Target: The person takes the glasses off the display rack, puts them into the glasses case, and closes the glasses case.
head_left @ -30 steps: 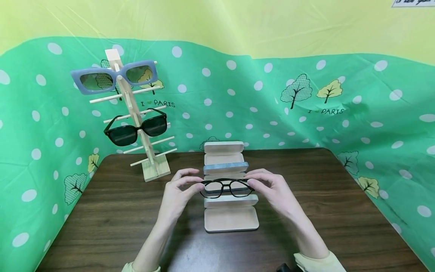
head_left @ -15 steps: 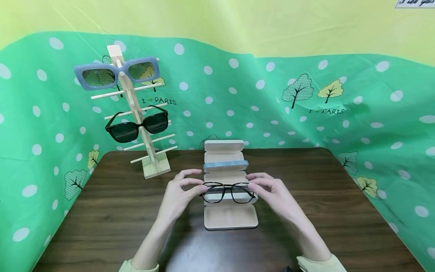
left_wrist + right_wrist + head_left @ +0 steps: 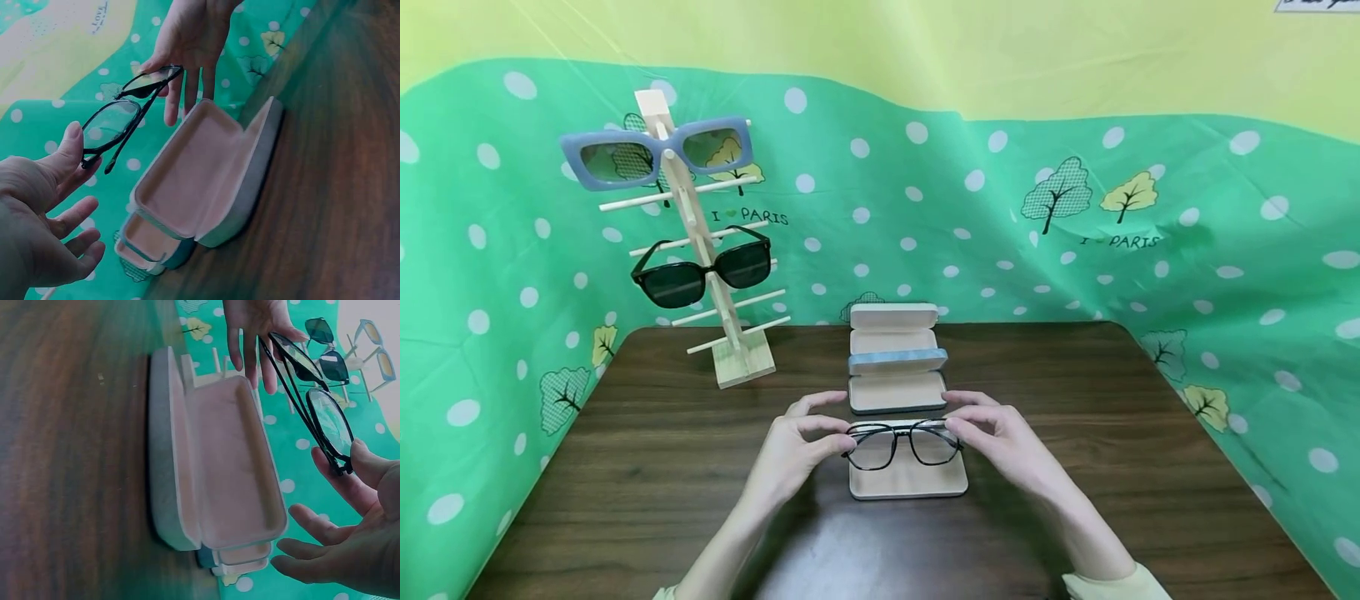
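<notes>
My left hand [image 3: 793, 454] and right hand [image 3: 1000, 433] pinch the two ends of a pair of black-framed eyeglasses [image 3: 872, 450] between thumb and fingers. Clear lenses face up, and the temples look folded behind them in the wrist views. Below the glasses lies an open eyeglass case [image 3: 910, 485] with a pale lining, its lid raised at the back. In the left wrist view the glasses [image 3: 112, 122] hang apart from the case [image 3: 187, 162]. The remaining fingers of both hands are spread loosely. The right wrist view shows the case [image 3: 231, 462] with nothing in it.
Behind stand two more open cases, one with a blue lid [image 3: 898, 361] and a pale one [image 3: 893, 317]. On the left, a wooden display stand [image 3: 741, 362] bears blue sunglasses [image 3: 658, 143] and black sunglasses [image 3: 703, 271]. A spotted cloth [image 3: 925, 200] hangs behind the brown table [image 3: 1112, 467].
Both hands have moved the eyeglasses down and towards me, from over the nearest case's raised lid to over its base. The lenses have tilted to face me more. The head view has shifted slightly.
</notes>
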Demonstrator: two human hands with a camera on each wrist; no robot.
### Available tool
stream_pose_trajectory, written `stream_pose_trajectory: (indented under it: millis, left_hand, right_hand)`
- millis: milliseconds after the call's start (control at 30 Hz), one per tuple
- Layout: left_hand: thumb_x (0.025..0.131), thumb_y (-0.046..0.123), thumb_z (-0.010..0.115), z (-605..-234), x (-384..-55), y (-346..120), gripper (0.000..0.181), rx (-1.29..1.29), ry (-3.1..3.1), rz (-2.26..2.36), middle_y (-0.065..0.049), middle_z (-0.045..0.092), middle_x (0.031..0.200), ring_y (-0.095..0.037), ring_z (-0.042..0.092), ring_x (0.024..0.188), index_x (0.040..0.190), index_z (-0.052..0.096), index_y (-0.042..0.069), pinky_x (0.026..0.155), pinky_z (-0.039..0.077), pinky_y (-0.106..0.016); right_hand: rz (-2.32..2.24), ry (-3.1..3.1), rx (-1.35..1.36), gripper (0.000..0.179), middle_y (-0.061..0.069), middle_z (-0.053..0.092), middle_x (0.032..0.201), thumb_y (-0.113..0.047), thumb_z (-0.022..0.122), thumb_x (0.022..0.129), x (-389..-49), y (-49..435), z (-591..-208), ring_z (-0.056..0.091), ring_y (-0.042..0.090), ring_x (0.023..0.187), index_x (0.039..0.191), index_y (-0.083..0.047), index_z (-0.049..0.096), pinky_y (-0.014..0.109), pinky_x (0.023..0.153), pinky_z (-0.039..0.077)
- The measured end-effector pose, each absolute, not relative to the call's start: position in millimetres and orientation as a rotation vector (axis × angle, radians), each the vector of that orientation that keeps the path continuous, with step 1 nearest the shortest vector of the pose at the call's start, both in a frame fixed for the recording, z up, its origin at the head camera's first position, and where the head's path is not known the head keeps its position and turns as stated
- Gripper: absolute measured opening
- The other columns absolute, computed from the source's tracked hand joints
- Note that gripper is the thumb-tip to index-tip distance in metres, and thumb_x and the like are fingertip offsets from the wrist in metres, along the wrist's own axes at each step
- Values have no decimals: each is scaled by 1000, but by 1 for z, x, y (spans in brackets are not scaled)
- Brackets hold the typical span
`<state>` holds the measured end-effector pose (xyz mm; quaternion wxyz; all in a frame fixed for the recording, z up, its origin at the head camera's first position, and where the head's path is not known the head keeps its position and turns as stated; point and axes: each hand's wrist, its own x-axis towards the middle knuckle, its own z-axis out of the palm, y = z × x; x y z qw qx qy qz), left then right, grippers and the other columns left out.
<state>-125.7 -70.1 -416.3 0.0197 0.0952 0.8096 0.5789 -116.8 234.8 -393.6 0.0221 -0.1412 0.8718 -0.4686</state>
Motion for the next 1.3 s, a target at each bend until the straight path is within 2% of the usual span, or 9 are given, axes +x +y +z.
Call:
stream_pose_trajectory:
  millis: [100,200,433,533,633,733,867,1033,1300]
  left_hand:
    - [80,22,88,-420,-125,-68,11,307,2516,1780,13,67,136,-15,50,141,90,84,22,112,39,-34]
    - [81,23,87,-423,-124,-67,10,350,2528,1758,10,67,137,-19,50,142,90,84,22,116,40,-43]
    - [86,22,83,-428,-122,-66,7,395,2532,1681,6,62,146,-27,41,152,93,84,22,124,30,-54]
    - [87,18,82,-433,-121,-66,7,393,2523,1679,1,60,149,-32,35,155,93,84,19,126,25,-57]
    - [86,17,82,-439,-121,-64,8,390,2522,1684,-4,58,151,-36,32,155,94,84,17,126,22,-60]
    - [86,19,83,-444,-121,-63,8,379,2543,1677,-8,59,150,-37,34,154,93,84,17,126,24,-61]
    - [84,20,84,-451,-121,-60,7,375,2612,1636,-9,63,145,-37,44,148,91,84,17,121,32,-59]
    - [83,22,85,-456,-123,-58,6,351,2656,1601,-8,65,142,-33,50,143,88,84,18,118,38,-57]
    - [84,26,84,-461,-127,-54,7,373,2696,1548,-9,66,140,-38,51,140,85,84,19,116,38,-61]
  right_hand:
    - [-1449,2697,-428,16,12,63,143,-25,67,100,-115,236,-397,54,39,136,102,-17,81,23,96,50]
    - [-1458,2683,-412,18,14,61,145,-25,67,101,-112,238,-401,52,41,139,105,-14,81,22,97,49]
    - [-1442,2678,-386,21,19,58,148,-25,65,102,-109,241,-410,50,43,141,106,-12,80,21,99,48]
    - [-1407,2683,-356,21,19,54,151,-28,65,102,-108,241,-413,48,43,142,107,-14,80,28,102,49]
    - [-1375,2681,-322,22,19,50,155,-30,65,102,-107,242,-416,46,43,145,107,-16,80,42,107,48]
    - [-1341,2679,-347,21,23,47,156,-29,64,102,-107,244,-419,43,46,145,107,-17,80,54,109,45]
    - [-1319,2673,-406,21,27,46,156,-26,62,103,-108,246,-423,41,50,145,108,-16,79,61,110,42]
    - [-1319,2650,-423,21,29,42,157,-25,60,104,-109,248,-429,39,52,146,108,-16,79,65,112,38]
    - [-1280,2664,-389,22,31,39,158,-22,61,103,-110,251,-434,37,54,147,111,-11,79,66,114,36]
